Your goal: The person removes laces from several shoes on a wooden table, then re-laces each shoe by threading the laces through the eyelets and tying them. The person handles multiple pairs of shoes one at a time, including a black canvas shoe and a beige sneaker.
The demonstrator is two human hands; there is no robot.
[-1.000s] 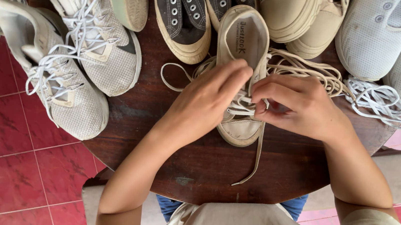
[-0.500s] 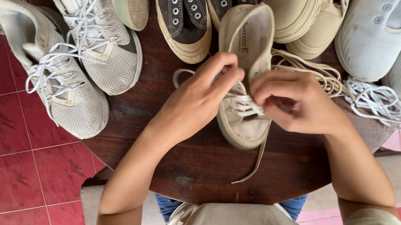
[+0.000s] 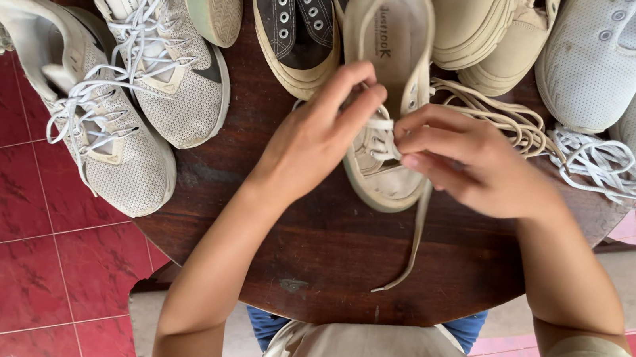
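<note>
Lying at upper centre of frame on the round tabletop (image 3: pixel 265 220): beige sneaker (image 3: pixel 388 91). Its lace (image 3: pixel 382 122) is pinched between closed fingers of left hand (image 3: pixel 314 142) and right hand (image 3: pixel 467 164), over the tongue.

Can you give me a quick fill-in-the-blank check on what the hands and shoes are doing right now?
1. Both hands work the lace of the ____ shoe in the middle of the table.
2. The left hand and the right hand pinch the ____ near the eyelets.
3. One loose lace end trails toward the table's ____ edge.
4. The loose white laces lie to the ____ of the right hand.

Missing words: beige; lace; near; right
</note>
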